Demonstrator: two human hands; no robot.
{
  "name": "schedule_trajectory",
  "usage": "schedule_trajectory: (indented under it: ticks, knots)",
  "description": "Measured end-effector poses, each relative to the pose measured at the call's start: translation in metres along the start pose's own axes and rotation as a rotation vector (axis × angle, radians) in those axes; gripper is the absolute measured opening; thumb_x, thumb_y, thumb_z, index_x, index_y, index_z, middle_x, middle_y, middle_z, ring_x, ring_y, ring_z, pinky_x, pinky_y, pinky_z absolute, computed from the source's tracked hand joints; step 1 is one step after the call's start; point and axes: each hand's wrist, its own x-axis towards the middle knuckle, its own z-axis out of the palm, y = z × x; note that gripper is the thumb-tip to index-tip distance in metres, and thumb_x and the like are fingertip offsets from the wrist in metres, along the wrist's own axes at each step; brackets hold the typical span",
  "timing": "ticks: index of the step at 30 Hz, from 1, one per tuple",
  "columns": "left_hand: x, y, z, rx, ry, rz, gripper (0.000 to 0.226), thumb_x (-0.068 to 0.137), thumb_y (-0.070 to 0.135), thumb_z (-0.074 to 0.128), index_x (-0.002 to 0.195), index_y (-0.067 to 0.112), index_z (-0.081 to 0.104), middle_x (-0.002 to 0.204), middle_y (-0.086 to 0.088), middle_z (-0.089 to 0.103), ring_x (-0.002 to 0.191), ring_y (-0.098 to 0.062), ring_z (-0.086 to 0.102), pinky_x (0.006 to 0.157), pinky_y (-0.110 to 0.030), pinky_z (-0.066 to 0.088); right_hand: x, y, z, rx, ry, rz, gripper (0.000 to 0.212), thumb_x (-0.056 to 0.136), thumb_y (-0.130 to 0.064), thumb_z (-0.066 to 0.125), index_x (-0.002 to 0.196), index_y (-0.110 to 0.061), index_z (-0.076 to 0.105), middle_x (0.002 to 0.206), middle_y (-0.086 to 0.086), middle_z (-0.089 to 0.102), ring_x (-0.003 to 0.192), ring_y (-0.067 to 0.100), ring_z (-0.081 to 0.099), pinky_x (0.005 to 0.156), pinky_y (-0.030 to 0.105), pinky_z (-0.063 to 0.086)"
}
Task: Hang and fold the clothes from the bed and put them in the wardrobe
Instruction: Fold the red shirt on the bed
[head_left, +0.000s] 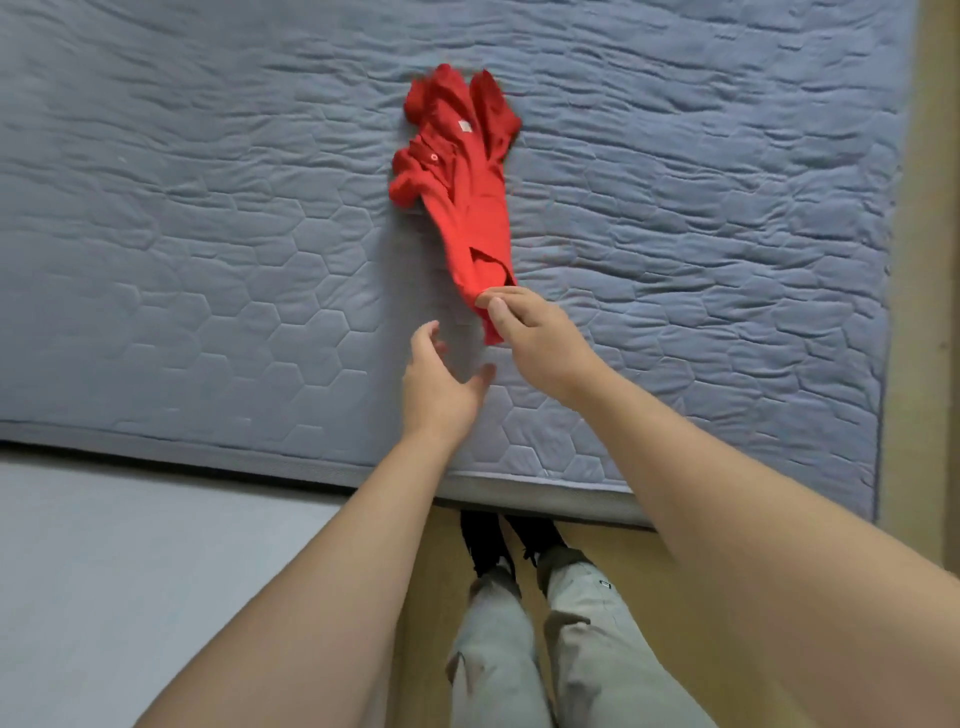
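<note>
A red shirt (462, 176) lies bunched and stretched out lengthwise on the blue-grey quilted bed (208, 234), its collar end far from me. My right hand (535, 338) pinches the near end of the shirt between thumb and fingers. My left hand (439, 384) hovers just left of it above the quilt, fingers spread and relaxed, holding nothing. No wardrobe or hanger is in view.
The bed's near edge (311, 467) runs across the view in front of my legs. A wooden floor (623, 551) shows under my feet and along the right side. A pale grey surface (130, 571) lies at the lower left.
</note>
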Motion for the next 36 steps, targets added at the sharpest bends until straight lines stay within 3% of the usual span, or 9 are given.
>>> schedule_trajectory:
  ticks: [5, 7, 10, 16, 20, 26, 31, 34, 36]
  knots:
    - [-0.022, 0.049, -0.017, -0.060, 0.037, 0.318, 0.093, 0.081, 0.039, 0.073, 0.157, 0.041, 0.020, 0.128, -0.004, 0.062, 0.108, -0.019, 0.065, 0.094, -0.035, 0.053, -0.048, -0.061, -0.030, 0.010, 0.023, -0.065, 0.029, 0.106, -0.010, 0.046, 0.117, 0.000, 0.071, 0.123, 0.006, 0.066, 0.117, 0.013, 0.055, 0.105, 0.024, 0.039]
    - [-0.029, 0.063, -0.025, 0.004, 0.018, 0.445, 0.071, 0.086, 0.032, 0.069, 0.149, 0.044, 0.039, 0.116, 0.002, 0.067, 0.098, -0.012, 0.065, 0.088, -0.019, 0.048, -0.068, -0.075, -0.042, 0.033, 0.049, -0.046, 0.028, 0.106, -0.011, 0.047, 0.117, -0.001, 0.071, 0.123, 0.010, 0.068, 0.119, 0.019, 0.058, 0.106, 0.029, 0.041]
    - [-0.040, 0.083, -0.034, 0.075, 0.023, 0.511, 0.028, 0.088, 0.010, 0.067, 0.104, 0.032, 0.074, 0.083, 0.019, 0.068, 0.080, -0.006, 0.066, 0.071, -0.004, 0.041, -0.096, -0.085, -0.060, 0.071, 0.109, 0.012, 0.029, 0.106, -0.014, 0.046, 0.116, -0.005, 0.072, 0.118, 0.011, 0.070, 0.114, 0.023, 0.061, 0.102, 0.035, 0.044]
    - [-0.080, 0.133, -0.046, 0.052, 0.054, 0.480, 0.023, 0.080, 0.018, 0.073, 0.072, 0.035, 0.061, 0.066, 0.020, 0.063, 0.063, 0.010, 0.058, 0.062, -0.005, 0.039, -0.162, -0.075, -0.085, 0.240, 0.326, 0.157, 0.017, 0.098, -0.015, 0.059, 0.111, -0.020, 0.068, 0.101, -0.001, 0.073, 0.087, 0.006, 0.068, 0.077, 0.025, 0.052]
    - [-0.124, 0.179, -0.051, 0.057, 0.034, 0.676, 0.019, 0.077, 0.028, 0.076, 0.069, 0.027, 0.059, 0.063, 0.011, 0.060, 0.060, -0.002, 0.054, 0.061, -0.017, 0.042, -0.186, -0.082, -0.094, 0.147, 0.344, 0.188, 0.048, 0.087, -0.016, 0.069, 0.132, -0.015, 0.053, 0.124, 0.007, 0.061, 0.111, 0.020, 0.062, 0.099, 0.042, 0.050]
    - [-0.184, 0.249, -0.067, -0.073, 0.027, 0.844, 0.032, 0.081, 0.032, 0.074, 0.063, 0.014, 0.056, 0.053, 0.007, 0.045, 0.053, -0.009, 0.038, 0.055, -0.030, 0.035, -0.212, -0.106, -0.140, -0.120, 0.571, 0.014, 0.071, 0.089, -0.032, 0.070, 0.152, -0.031, 0.037, 0.154, 0.006, 0.035, 0.143, 0.021, 0.032, 0.119, 0.039, 0.027]
    - [-0.221, 0.291, -0.071, -0.175, -0.057, 0.863, 0.033, 0.084, 0.030, 0.074, 0.060, 0.017, 0.057, 0.055, 0.003, 0.049, 0.056, -0.012, 0.044, 0.056, -0.033, 0.039, -0.233, -0.124, -0.189, 0.079, 0.391, -0.010, 0.055, 0.089, -0.026, 0.074, 0.140, -0.033, 0.053, 0.124, 0.003, 0.064, 0.094, 0.013, 0.066, 0.091, 0.043, 0.057]
    - [-0.247, 0.309, -0.063, -0.197, -0.115, 0.905, 0.031, 0.084, 0.030, 0.073, 0.067, 0.008, 0.060, 0.062, -0.018, 0.053, 0.060, -0.017, 0.047, 0.058, -0.040, 0.044, -0.247, -0.128, -0.208, 0.161, 0.298, -0.026, 0.044, 0.087, -0.012, 0.072, 0.124, -0.036, 0.064, 0.102, -0.007, 0.069, 0.068, 0.004, 0.058, 0.067, 0.031, 0.053]
    - [-0.263, 0.319, -0.057, -0.179, -0.124, 0.928, 0.034, 0.084, 0.033, 0.071, 0.069, 0.005, 0.059, 0.065, -0.021, 0.053, 0.060, -0.017, 0.046, 0.057, -0.041, 0.042, -0.257, -0.131, -0.218, 0.260, 0.236, -0.030, 0.031, 0.085, -0.008, 0.071, 0.107, -0.030, 0.070, 0.085, 0.001, 0.073, 0.064, 0.005, 0.060, 0.066, 0.027, 0.049]
